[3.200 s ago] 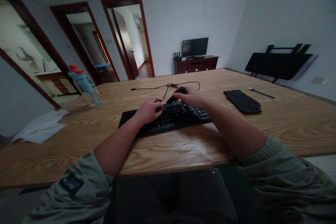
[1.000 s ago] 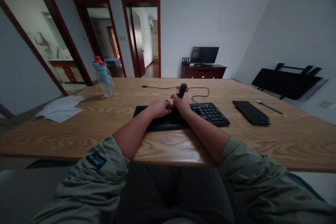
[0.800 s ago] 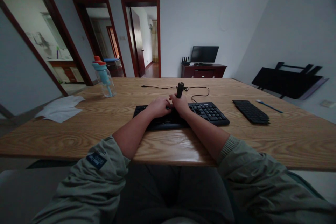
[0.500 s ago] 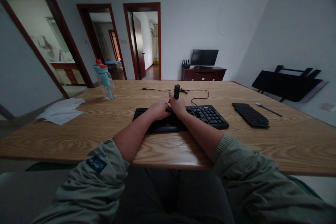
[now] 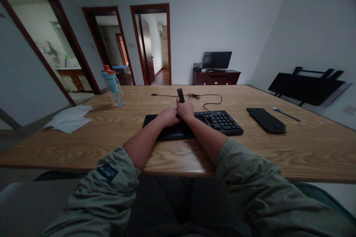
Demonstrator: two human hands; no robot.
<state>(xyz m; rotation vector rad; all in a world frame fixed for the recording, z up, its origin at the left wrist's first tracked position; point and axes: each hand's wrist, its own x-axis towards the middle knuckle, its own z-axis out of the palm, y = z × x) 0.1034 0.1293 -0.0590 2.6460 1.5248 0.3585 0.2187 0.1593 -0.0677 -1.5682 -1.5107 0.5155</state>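
A black keyboard point(image 5: 219, 122) lies on the wooden table in front of me, and both hands are over its left and middle part. My right hand point(image 5: 185, 109) is closed around a black stick-like handle point(image 5: 180, 95) that points up and leans slightly left; its lower end is hidden by my hands. Against the right hand rests my left hand point(image 5: 168, 117), its fingers curled down at the keyboard. What the left fingers pinch, if anything, cannot be made out. The keyboard's thin black cable point(image 5: 213, 103) runs behind it, bundled in the middle.
Right of the keyboard lies a flat black patch point(image 5: 265, 120) that looks like keycaps in rows, with a blue brush point(image 5: 286, 114) beyond it. White paper sheets point(image 5: 71, 118) and a clear bottle with a red-and-blue lid point(image 5: 114, 90) are on the left of the table point(image 5: 111, 144).
The black handle has tilted left from nearly upright, and my right hand has turned with it. My left hand stays about where it was. The view has shifted slightly.
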